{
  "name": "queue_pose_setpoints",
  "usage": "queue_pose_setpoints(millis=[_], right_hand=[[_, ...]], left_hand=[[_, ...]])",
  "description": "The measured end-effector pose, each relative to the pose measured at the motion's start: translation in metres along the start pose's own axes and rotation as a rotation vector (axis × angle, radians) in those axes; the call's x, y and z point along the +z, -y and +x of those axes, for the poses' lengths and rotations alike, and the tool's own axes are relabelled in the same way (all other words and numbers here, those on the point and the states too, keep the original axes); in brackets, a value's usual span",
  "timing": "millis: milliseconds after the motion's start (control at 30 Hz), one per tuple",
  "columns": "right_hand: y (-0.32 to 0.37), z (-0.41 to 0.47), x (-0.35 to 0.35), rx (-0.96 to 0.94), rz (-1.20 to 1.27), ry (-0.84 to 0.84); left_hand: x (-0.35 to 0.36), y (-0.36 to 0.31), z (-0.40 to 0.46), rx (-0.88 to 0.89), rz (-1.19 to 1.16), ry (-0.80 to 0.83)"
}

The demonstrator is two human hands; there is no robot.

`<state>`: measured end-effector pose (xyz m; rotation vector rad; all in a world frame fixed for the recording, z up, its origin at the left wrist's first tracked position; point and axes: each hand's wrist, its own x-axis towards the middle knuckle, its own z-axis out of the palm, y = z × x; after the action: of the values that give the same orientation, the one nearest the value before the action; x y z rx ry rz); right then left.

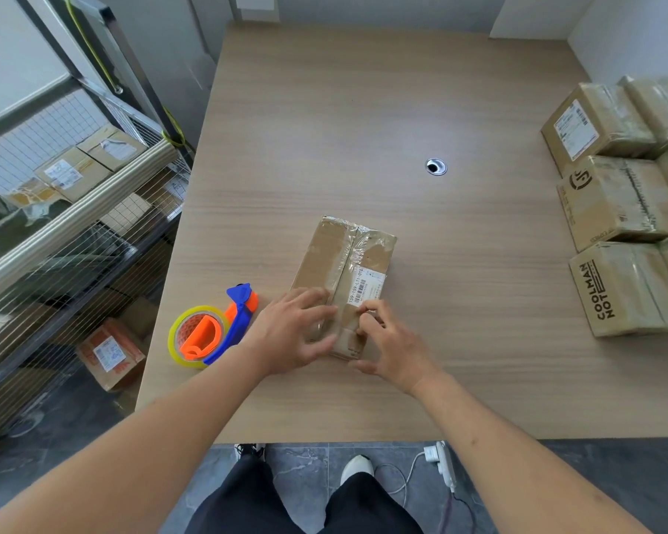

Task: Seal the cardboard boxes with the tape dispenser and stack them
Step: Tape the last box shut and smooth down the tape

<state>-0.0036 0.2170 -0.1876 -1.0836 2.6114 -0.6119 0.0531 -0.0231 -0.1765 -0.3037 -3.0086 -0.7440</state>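
Observation:
A long cardboard box (344, 264) lies on the wooden table (363, 129), with clear tape along its centre seam and a white barcode label on top. My left hand (294, 333) lies flat on the box's near end, fingers spread and straight. My right hand (390, 341) presses its fingertips on the tape at the near end, thumb down by the box's front edge. The tape dispenser (213, 329), blue and orange with a yellowish roll, lies on the table just left of my left hand, and neither hand holds it.
Several taped cardboard boxes (625, 210) are stacked along the table's right edge. A round cable hole (435, 166) sits mid-table. A wire cage cart (74, 225) holding more boxes stands left of the table. A power strip (442, 462) lies on the floor by my feet.

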Motion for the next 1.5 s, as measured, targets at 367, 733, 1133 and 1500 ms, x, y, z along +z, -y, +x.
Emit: queue_pose_setpoints(millis=[367, 733, 1133, 1500], right_hand=[[0.007, 0.004, -0.014, 0.107, -0.036, 0.038], [0.011, 0.015, -0.004, 0.236, -0.084, 0.016], [0.092, 0.076, -0.002, 0.859, 0.062, -0.015], [0.131, 0.107, 0.014, 1.039, -0.021, -0.106]], left_hand=[[-0.011, 0.017, -0.006, -0.195, -0.170, 0.112], [-0.010, 0.035, -0.001, -0.085, -0.021, 0.199], [-0.057, 0.067, 0.027, -0.078, -0.002, 0.135], [-0.087, 0.083, 0.045, -0.122, 0.181, 0.235]])
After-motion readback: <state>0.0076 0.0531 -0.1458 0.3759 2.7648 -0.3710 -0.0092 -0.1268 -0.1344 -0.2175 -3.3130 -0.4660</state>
